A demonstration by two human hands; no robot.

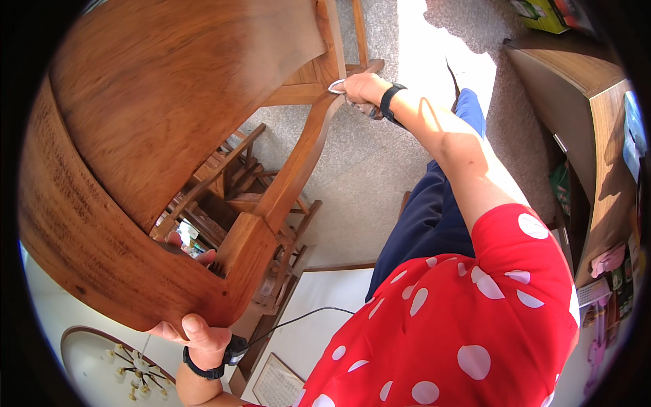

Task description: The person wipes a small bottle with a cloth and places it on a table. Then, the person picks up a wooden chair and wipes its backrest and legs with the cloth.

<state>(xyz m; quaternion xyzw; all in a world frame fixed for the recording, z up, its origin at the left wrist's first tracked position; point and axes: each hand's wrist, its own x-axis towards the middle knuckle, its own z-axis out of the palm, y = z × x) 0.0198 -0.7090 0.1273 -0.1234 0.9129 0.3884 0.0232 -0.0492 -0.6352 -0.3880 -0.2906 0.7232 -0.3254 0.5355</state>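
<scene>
A large brown wooden chair (173, 102) fills the left side, its broad panel beside a thick curved rail (101, 244). My left hand (196, 330) grips this rail near its lower corner, thumb outside and fingertips showing through the gap. My right hand (363, 89) holds a bunched cloth (368, 108), patterned with a pale edge, against the joint where the curved wooden arm (300, 152) meets the frame. Part of the cloth is hidden under my fingers. Both wrists wear black bands, and a small device with a cable is on the left one.
More wooden furniture (224, 178) stands behind the chair. A wood-topped cabinet (574, 71) with items on it runs along the right. Below is a white surface (325, 290) with a framed sheet (277, 381) bearing writing. A chandelier (140, 364) shows at lower left. Sunlight falls across the floor (356, 173).
</scene>
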